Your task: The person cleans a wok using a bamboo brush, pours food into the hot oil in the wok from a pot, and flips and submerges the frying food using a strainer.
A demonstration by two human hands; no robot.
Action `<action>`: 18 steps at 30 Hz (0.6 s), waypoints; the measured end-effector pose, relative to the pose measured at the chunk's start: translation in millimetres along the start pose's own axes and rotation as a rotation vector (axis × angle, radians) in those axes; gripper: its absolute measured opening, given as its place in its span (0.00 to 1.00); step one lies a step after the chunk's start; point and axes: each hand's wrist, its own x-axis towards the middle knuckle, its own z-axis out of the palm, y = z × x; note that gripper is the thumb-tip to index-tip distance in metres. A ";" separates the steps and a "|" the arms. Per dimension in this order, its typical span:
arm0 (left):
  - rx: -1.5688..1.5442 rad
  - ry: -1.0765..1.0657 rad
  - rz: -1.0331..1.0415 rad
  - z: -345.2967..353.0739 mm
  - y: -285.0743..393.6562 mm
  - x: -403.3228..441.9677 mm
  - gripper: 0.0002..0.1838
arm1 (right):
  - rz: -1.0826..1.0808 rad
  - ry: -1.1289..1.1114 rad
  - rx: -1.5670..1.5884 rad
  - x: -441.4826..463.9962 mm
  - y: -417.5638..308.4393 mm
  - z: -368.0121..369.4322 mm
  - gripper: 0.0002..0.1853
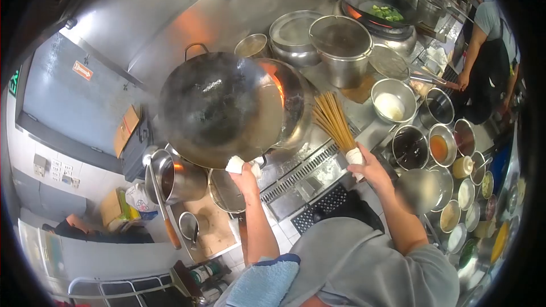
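Observation:
My left hand (245,182) is closed on a folded white cloth (234,164) at the near rim of a large dark wok (213,105). Whether a wok handle lies under the cloth is hidden. The wok sits tilted and off to the left of a burner (294,99), where orange flame shows beside the rim. In my right hand (371,167) is a bamboo wok brush (334,118), gripped by its white-wrapped handle with the bristles pointing up and away. The brush is apart from the wok, over the stove front.
Steel pots (341,45) line the back, beside a second wok (378,8) with green vegetables. Several seasoning bowls (442,143) crowd the right. A co-worker (486,51) stands at far right. A ladle (165,210) rests in a pot (182,179) at left.

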 end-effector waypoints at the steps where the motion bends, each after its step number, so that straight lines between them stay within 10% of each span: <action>1: 0.044 -0.013 0.008 -1.9 -0.3 -0.4 0.25 | 0.001 0.009 -0.023 1.5 10.2 -6.4 0.50; 10: 0.273 0.128 0.143 8.4 7.7 -30.6 0.26 | -0.224 -0.072 -0.274 27.8 -11.4 -24.0 0.50; 18: 0.442 0.190 0.339 4.7 -44.1 -50.8 0.26 | -0.643 -0.364 -0.614 98.0 -172.8 84.6 0.47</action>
